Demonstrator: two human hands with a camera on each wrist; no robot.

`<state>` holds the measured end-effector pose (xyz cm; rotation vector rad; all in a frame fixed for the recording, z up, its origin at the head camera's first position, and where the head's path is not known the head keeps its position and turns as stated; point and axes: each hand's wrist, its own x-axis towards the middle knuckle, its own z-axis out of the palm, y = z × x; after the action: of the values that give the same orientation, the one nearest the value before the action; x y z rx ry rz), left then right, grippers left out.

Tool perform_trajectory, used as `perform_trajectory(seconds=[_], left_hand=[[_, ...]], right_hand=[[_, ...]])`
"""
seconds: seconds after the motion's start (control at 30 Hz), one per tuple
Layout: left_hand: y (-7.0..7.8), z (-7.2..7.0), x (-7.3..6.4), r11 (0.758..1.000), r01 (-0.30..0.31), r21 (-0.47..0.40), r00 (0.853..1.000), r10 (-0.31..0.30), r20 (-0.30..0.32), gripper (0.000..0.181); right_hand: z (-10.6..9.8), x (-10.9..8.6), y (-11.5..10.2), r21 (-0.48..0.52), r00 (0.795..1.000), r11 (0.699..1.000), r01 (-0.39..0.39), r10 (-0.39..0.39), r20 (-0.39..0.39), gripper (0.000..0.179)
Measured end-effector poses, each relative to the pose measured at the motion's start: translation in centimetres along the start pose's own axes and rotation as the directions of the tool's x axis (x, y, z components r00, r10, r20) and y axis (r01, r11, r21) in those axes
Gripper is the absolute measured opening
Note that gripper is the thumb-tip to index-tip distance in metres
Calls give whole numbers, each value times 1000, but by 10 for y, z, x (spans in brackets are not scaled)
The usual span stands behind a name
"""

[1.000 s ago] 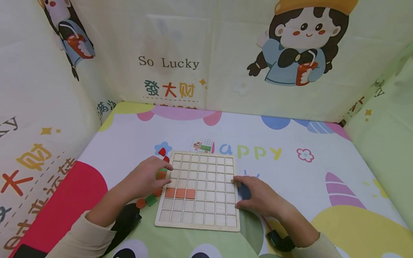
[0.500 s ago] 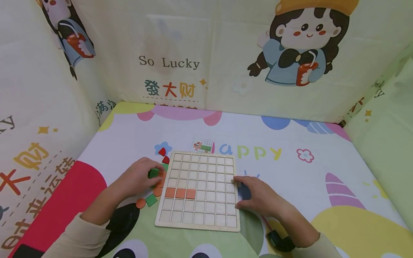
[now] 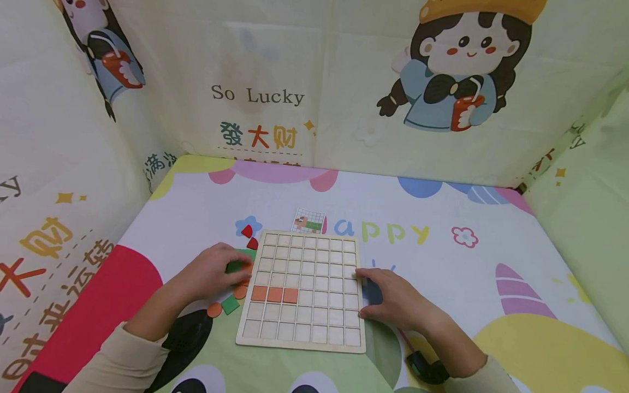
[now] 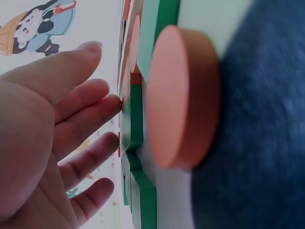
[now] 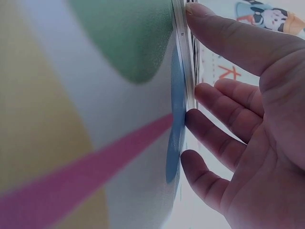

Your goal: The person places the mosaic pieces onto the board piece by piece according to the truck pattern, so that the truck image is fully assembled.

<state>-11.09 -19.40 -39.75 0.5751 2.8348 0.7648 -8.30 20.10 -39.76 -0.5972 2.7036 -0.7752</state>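
Note:
A wooden grid board [image 3: 314,327] lies on the table, with three orange square tiles [image 3: 274,295] side by side in one row at its left. Left of it, my left hand [image 3: 211,270] hovers over loose green and orange pieces. In the left wrist view its thumb stands apart and its fingertips [image 4: 114,102] are at the green blocks [image 4: 136,117]; nothing is visibly pinched. An orange round piece [image 4: 178,98] lies nearest that camera. My right hand [image 3: 400,297] rests thumb and fingers against the board's right edge [image 5: 186,57], fingers slightly bent, not curled round it.
Behind the board lies a small pattern card [image 3: 308,220]. Two red pieces [image 3: 252,243] are near its upper left corner. A green square [image 3: 230,305] and an orange disc [image 3: 214,310] sit at its lower left. A black device [image 3: 427,368] is under the right wrist.
My left hand has drawn back leftward from the board's left edge to the loose pieces, then barely shifted. The right hand and the board have stayed put.

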Motion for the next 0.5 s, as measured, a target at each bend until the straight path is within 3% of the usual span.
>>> perform_trajectory(seconds=[0.2, 0.4, 0.5], left_hand=[[-1, -1, -2, 999, -33, 8, 999, 33, 6, 36], [-3, -2, -3, 990, -100, 96, 995, 101, -10, 36], [-3, -2, -2, 985, -100, 139, 995, 101, 0, 36]], right_hand=[[-1, 0, 0, 0, 1000, 1000, 1, -1, 3, 72], [-2, 0, 0, -1, 1000, 1000, 9, -9, 4, 72], [-2, 0, 0, -3, 1000, 1000, 14, -14, 5, 71]])
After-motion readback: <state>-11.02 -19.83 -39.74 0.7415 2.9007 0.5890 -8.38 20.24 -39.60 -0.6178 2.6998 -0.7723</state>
